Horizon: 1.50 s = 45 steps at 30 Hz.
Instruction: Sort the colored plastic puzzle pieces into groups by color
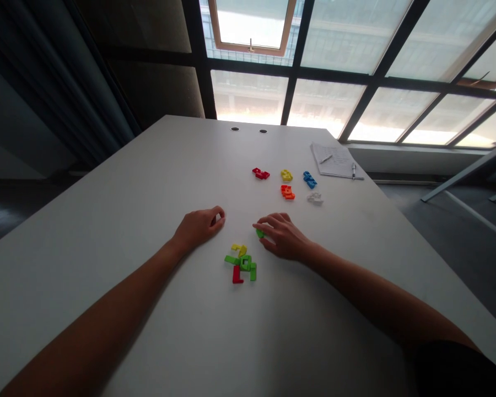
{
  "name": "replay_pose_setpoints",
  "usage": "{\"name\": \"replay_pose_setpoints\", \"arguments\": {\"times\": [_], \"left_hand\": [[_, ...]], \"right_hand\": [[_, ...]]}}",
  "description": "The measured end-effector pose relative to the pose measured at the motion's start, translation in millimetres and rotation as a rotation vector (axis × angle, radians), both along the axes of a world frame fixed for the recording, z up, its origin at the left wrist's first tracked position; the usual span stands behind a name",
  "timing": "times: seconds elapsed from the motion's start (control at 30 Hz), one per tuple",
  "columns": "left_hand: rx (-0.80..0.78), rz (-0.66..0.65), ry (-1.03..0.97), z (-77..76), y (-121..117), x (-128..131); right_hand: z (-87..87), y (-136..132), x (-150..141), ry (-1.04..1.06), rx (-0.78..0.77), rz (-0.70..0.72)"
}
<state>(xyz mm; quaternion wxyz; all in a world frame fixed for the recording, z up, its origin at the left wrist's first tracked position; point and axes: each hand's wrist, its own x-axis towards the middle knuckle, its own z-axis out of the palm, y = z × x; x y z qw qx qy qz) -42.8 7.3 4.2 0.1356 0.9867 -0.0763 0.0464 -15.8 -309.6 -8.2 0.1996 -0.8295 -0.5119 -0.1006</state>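
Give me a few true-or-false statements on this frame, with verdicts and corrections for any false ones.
The right hand touches a green plastic piece. True.
The left hand holds a red piece. False: it rests curled on the table, with no piece showing in it.
The white piece lies on the notepad. False: it lies on the table, apart from the papers.
A marker lies at the papers' right edge. True.
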Motion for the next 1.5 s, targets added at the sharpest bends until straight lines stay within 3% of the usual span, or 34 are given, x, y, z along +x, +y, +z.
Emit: {"name": "replay_pose_setpoints", "arguments": {"times": [0.2, 0.43, 0.57, 0.7, 0.8, 0.93, 1.07, 1.27, 1.4, 1.5], "left_hand": [[-0.012, -0.006, -0.006, 0.3, 0.8, -0.2], [-0.007, -0.002, 0.002, 2.3, 0.2, -0.7], [-0.003, -0.002, 0.007, 2.8, -0.2, -1.0], [0.003, -0.006, -0.002, 1.9, 0.1, -1.6], [0.010, -0.007, -0.010, 1.2, 0.0, -1.5], [0.024, -0.004, -0.007, 0.9, -0.9, -0.6], [0.029, 0.001, -0.009, 0.3, -1.3, 0.5], [0.034, 0.002, -0.004, -0.1, -1.2, 0.4], [0.031, 0.005, -0.003, 0.2, -1.4, 0.0], [0.021, 0.005, -0.002, 0.6, -1.3, 0.0]], "right_hand": [[2.0, -5.8, 3.1, 0.033, 0.034, -0.040], [3.6, -21.0, 13.1, 0.057, 0.092, 0.031], [1.6, -20.3, 16.0, 0.040, 0.066, 0.135], [0.6, -15.0, 15.0, 0.014, 0.057, 0.140], [1.2, -8.5, 14.8, 0.005, 0.027, 0.087], [2.5, 8.2, 22.4, -0.020, -0.080, -0.083], [1.9, 36.1, 45.5, -0.036, -0.154, -0.261], [-1.2, 71.8, 84.2, -0.001, -0.133, -0.498], [-4.5, 72.5, 87.7, 0.027, -0.080, -0.531], [-6.6, 63.9, 80.8, 0.049, 0.009, -0.456]]}}
